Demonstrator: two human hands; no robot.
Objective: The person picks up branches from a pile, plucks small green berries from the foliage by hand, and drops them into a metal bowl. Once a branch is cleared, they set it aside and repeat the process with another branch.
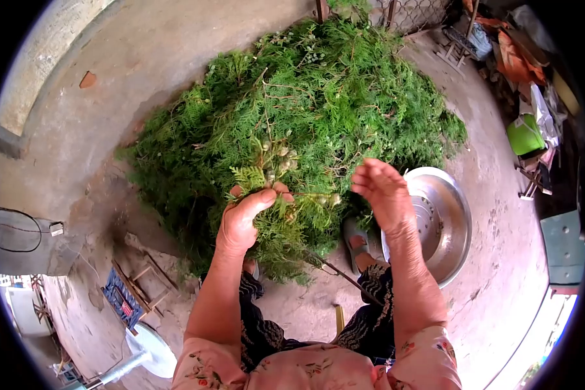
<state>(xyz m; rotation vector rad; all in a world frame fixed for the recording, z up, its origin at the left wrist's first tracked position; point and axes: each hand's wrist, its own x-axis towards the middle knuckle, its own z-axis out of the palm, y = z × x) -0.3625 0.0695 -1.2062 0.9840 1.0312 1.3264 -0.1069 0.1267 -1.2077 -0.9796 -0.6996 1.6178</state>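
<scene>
My left hand (242, 220) is closed, its thumb and fingers pinching an evergreen sprig (266, 174) with flat, scaly leaves. Pale green cones (283, 156) cluster on the sprig, and one twig of it points right. My right hand (385, 190) is raised apart from the sprig, near the basin's left edge. Its fingers are curled together, and anything between them is hidden. Under both hands spreads a big heap of cut green branches (351, 97). To the right stands a shiny metal basin (463, 214), with small bits scattered over its bottom.
A small folding stool (125, 296) with a blue seat stands at lower left, near a round pale base (153, 351). Along the right lie a bright green container (525, 135), orange cloth (517, 58) and bags. A black cable (13, 227) loops at far left.
</scene>
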